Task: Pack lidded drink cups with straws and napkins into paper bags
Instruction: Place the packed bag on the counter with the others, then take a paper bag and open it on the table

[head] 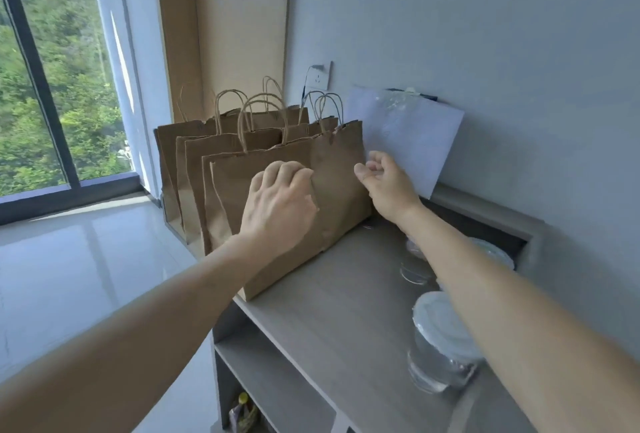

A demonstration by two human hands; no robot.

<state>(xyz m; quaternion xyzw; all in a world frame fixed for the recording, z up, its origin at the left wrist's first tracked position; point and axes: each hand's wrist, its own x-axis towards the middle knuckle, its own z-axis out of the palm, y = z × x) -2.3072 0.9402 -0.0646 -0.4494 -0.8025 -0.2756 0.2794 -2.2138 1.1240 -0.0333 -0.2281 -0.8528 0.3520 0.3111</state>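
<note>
Left hand (pixel 277 197), fingers curled, on nearest paper bag (pixel 235 197) at counter's (pixel 339 311) far end; pinch or press, cannot tell. Right hand (pixel 384 183) beside bag, loosely curled, empty.

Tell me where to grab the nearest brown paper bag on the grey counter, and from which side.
Take the nearest brown paper bag by its twisted paper handles, coming from above. It stands upright against the row of bags behind, its faces broad and flat; only the handles loop free over the rim.
</note>
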